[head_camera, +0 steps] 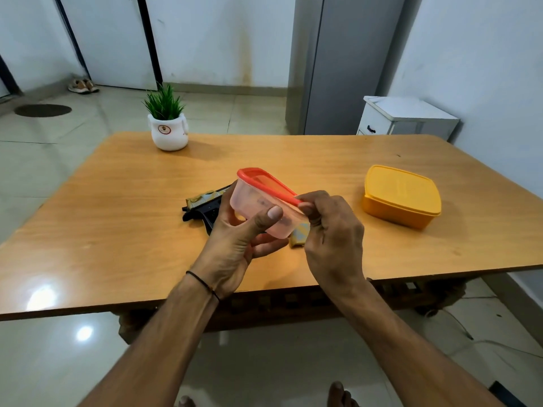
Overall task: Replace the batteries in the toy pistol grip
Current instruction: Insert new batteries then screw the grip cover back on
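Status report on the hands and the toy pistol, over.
Left hand grips clear tub; right hand pinches its red lid. Toy pistol on table, untouched.

Yellow box (401,195) right, pot (169,133) far-left

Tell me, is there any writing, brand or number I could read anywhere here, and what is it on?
No text here can be read.
On the white plant pot, a round emblem: too small to read.
On the clear container with the red lid, a dark mark: blurred, unreadable.
On the yellow box: no lettering shows.
On the toy pistol: no lettering shows.
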